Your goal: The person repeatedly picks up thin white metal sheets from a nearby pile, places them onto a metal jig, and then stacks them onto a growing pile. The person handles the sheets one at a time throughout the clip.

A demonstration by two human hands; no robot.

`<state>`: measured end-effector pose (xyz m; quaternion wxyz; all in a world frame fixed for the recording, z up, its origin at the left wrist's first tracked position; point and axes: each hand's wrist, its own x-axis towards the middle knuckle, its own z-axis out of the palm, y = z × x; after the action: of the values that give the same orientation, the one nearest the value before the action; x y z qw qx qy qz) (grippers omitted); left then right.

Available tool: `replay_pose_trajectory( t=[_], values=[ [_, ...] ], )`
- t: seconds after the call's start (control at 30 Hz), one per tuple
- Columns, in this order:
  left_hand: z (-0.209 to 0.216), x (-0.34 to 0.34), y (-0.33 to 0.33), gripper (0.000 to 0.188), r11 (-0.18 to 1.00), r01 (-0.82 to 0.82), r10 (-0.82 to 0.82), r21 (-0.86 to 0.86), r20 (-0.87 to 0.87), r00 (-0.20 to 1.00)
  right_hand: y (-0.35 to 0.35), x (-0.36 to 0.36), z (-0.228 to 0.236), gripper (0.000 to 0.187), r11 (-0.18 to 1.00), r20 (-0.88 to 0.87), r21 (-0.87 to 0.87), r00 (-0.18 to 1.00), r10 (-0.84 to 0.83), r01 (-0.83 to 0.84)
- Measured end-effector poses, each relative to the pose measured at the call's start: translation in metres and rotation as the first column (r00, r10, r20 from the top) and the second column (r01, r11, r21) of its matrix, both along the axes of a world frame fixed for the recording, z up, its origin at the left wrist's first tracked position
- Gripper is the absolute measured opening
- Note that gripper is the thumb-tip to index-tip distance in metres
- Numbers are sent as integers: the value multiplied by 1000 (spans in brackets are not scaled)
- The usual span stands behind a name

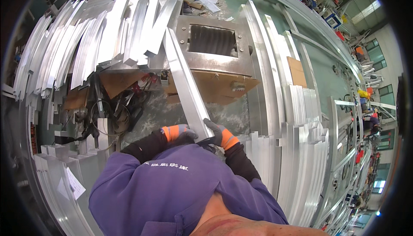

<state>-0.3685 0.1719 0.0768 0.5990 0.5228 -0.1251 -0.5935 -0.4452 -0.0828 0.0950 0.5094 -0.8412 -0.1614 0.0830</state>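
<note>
A long silver aluminium profile (185,81) slants from the metal bench to the front of my body. My left hand (180,131), in a grey and orange glove, holds its near end from the left side. On the right edge of that end, my right hand (218,134) is closed, with the thumb side up along the profile. The fingertips under the near end are partly hidden. The profile's far end rests beside a steel machine housing (189,64) with a dark ribbed roller (213,39) in its rectangular opening.
Many aluminium profiles (114,34) lie side by side on the left bench. More stacked profiles (303,150) stand at my right, and long bars (264,55) run past the machine. Cardboard (215,85) hangs below the housing. Cables (114,118) lie at lower left.
</note>
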Motion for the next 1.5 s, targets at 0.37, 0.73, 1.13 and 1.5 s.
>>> replay_pose_trajectory(
  t=[0.37, 0.73, 1.13, 1.5],
  values=[
    [3, 17, -56, 69, 923, -292, 283, 252, 71, 956, -97, -103, 21, 45, 951, -454, 237, 888, -75, 201],
    [-63, 64, -116, 46, 689, -723, 638, 60, -524, 564, -131, -199, 31, 77, 849, -806, -55, 478, -349, 526],
    [-69, 280, -229, 81, 701, -705, 662, 103, 272, 698, -55, 14, -88, 81, 639, -711, -54, 419, -564, 768],
    [-57, 291, -210, 62, 747, -665, 542, -27, 604, 584, -122, 384, -85, 84, 624, -496, -235, 460, -736, 745]
  ],
)
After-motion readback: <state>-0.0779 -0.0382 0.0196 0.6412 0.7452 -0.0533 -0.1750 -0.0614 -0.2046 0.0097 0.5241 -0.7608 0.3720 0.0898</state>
